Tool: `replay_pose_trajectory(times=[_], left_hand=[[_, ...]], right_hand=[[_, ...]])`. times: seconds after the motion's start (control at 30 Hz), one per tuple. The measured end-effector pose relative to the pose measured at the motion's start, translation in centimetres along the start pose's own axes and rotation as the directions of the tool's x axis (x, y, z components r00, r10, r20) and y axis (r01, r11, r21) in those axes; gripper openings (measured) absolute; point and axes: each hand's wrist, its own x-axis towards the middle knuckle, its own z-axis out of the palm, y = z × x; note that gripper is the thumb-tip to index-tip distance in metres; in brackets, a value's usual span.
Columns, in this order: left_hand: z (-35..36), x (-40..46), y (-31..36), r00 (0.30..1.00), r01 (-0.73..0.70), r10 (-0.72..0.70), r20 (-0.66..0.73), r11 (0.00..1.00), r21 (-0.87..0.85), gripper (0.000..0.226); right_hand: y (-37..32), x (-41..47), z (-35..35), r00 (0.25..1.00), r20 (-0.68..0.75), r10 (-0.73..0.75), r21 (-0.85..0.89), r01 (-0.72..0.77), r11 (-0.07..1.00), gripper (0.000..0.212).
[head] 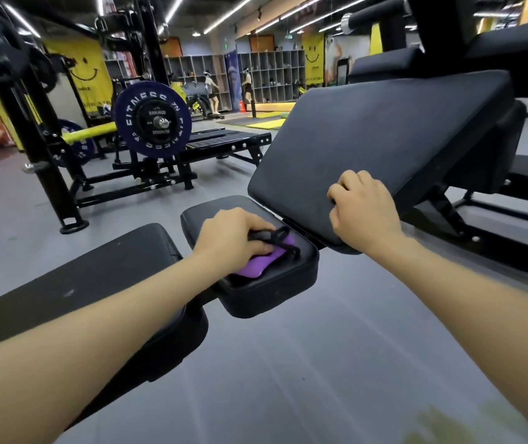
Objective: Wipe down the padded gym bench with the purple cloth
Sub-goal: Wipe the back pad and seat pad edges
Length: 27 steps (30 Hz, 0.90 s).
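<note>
The small seat pad is crowded: a black strap lies on its far corner, and the tilted backrest rises just past its far edge. Open floor lies along its right edge.

Cloth lies on seat pad, left of backrest.
</note>
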Motion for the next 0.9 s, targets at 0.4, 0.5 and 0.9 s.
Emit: replay_pose_trajectory(times=[0.4,0.5,0.9], left_hand=[[1.2,3.4,2.1,0.999,0.039,-0.041,0.028,0.998,0.049,0.03],[0.0,0.3,1.1,0.998,-0.035,0.03,0.06,0.996,0.081,0.032],[1.7,3.4,2.8,0.997,0.06,-0.058,0.057,0.997,-0.044,0.025]], right_hand=[[-0.4,-0.1,-0.1,0.999,0.005,0.049,0.051,-0.049,0.998,0.012],[-0.4,0.0,-0.8,0.997,0.057,0.047,0.103,-0.053,0.993,0.016],[-1.1,-0.1,-2.3,0.968,0.222,0.118,0.214,-0.167,0.963,0.03]])
